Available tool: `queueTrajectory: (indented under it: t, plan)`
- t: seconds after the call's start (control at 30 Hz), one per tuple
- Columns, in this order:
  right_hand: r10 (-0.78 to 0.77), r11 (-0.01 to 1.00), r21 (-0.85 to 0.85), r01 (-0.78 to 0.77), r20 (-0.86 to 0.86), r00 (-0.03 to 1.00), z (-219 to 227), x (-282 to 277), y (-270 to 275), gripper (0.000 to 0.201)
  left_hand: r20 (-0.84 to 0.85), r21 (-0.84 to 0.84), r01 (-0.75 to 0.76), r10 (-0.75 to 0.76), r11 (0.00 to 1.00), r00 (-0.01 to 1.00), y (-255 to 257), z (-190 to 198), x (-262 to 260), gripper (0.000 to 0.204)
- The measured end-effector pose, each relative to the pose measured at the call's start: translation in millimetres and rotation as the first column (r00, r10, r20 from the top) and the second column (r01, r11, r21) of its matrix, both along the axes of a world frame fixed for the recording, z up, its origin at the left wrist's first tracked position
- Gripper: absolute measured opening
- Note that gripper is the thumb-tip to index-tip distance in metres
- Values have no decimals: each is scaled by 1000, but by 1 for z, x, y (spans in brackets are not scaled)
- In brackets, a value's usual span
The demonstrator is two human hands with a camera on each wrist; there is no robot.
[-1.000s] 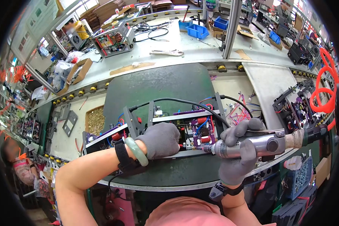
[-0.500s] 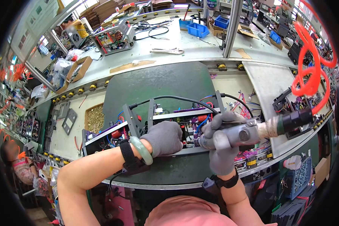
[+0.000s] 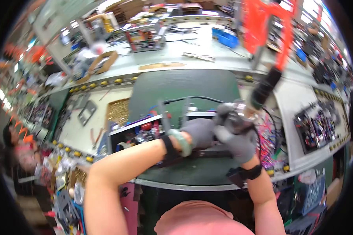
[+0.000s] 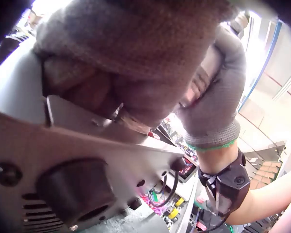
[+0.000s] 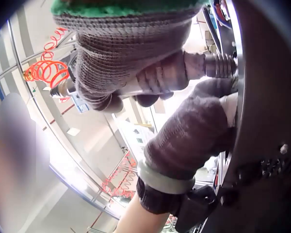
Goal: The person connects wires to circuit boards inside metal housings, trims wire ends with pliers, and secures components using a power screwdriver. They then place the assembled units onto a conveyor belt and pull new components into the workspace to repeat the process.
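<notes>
My gloved left hand (image 3: 200,132) rests at the front wall of a metal chassis (image 4: 19,141), its fingers curled at the wall's edge in the left wrist view. I cannot tell what lies between those fingers. Right beside it, my gloved right hand (image 3: 239,141) grips an air screwdriver (image 5: 157,80), whose black rear end points up and away in the head view. The screwdriver's ribbed nose reaches down close to the chassis edge and the left fingers; its tip is hidden. Circuit boards (image 3: 146,128) with red parts show inside the chassis, left of the hands.
A red coiled hose (image 3: 257,29) hangs above the screwdriver. Pink and purple wires (image 3: 268,143) lie right of the chassis, with another board-filled unit (image 3: 317,127) farther right. Pliers (image 3: 96,136) and a tray of small brass-coloured parts (image 3: 119,111) lie left.
The screwdriver has swung from lying sideways to pointing up and away, and my right hand has come in against the left. The head view has shifted, with blur. My left hand stays at the chassis.
</notes>
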State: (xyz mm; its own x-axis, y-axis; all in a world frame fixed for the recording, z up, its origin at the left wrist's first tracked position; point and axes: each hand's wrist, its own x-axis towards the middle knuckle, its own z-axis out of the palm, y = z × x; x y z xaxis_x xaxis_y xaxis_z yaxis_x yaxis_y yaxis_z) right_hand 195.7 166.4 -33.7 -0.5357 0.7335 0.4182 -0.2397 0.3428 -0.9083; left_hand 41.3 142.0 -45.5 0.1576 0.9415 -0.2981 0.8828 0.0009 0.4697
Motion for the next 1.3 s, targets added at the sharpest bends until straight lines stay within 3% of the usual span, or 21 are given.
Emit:
queueTrajectory:
  t: [0.03,0.07,0.1,0.17,0.2,0.23,0.27,0.33,0.37,0.4,0.43,0.53,0.57,0.6,0.67,0.73,0.77,0.87,0.93,1.07,1.3]
  plan:
    - [67,957,-279,-81,-59,996,-9,7,3,46,-17,-7,10,-10,1000,1000,-3,13,4,25]
    - [-53,994,-96,58,50,997,-7,6,3,44,-39,-18,3,-4,1000,999,-5,19,5,24]
    - [-67,981,-174,81,88,994,-5,5,2,25,-70,-7,-33,32,999,997,-3,4,5,23]
    - [-94,972,-207,116,110,989,-45,24,25,18,-5,395,-63,71,916,997,-18,-20,5,23]
    - [-82,864,-500,61,-22,996,-21,21,7,28,56,344,-153,142,926,988,-40,6,7,20]
    - [-83,903,-427,44,-74,994,-13,25,0,35,196,400,-257,192,880,962,-67,17,-1,19]
    - [-247,969,-78,236,-198,948,-6,14,-14,36,363,509,-402,234,761,902,-100,24,-9,19]
    - [338,911,-93,-403,-395,855,7,36,-5,39,648,421,-678,324,603,690,-173,37,-45,19]
    - [366,904,-86,-418,-345,864,9,30,-21,42,683,421,-762,382,492,623,-206,28,-69,22]
    - [392,900,-74,-429,-290,873,13,25,-43,46,584,428,-820,577,380,571,-242,14,-98,25]
    - [421,871,-122,-476,-312,851,6,20,-58,49,639,225,-937,685,269,350,-280,6,-126,30]
    - [356,899,-219,-380,-143,923,-41,-4,-95,48,209,429,-903,968,35,137,-397,-31,-201,31]
    - [203,757,-599,-262,-165,965,-99,2,-70,42,218,361,-932,973,-4,80,-431,-48,-223,33]
    - [323,940,-159,-303,120,939,-65,-18,-98,39,121,334,-942,989,40,85,-459,-58,-236,34]
    - [398,917,-50,-396,207,894,-96,-30,-98,42,-48,180,-984,999,-8,-17,-478,-60,-252,31]
    - [304,952,-64,-298,157,939,-87,-43,-114,37,87,387,-915,993,-113,-86,-453,-56,-248,25]
    - [317,948,-76,-308,178,932,-72,-47,-119,36,160,573,-816,987,-70,28,-440,-66,-256,22]
    - [337,942,-89,-324,245,909,-78,-45,-115,40,272,458,-875,913,156,305,-376,-79,-266,23]
    - [323,946,-77,-315,136,937,-84,-50,-121,35,-43,294,-862,907,413,419,-330,-98,-282,30]
    - [277,956,28,-291,235,932,-84,-45,-123,36,-328,299,-793,837,531,437,-284,-155,-308,33]
    - [228,974,-48,-223,240,944,-79,-45,-130,33,-507,26,-775,676,631,534,-265,-137,-326,26]
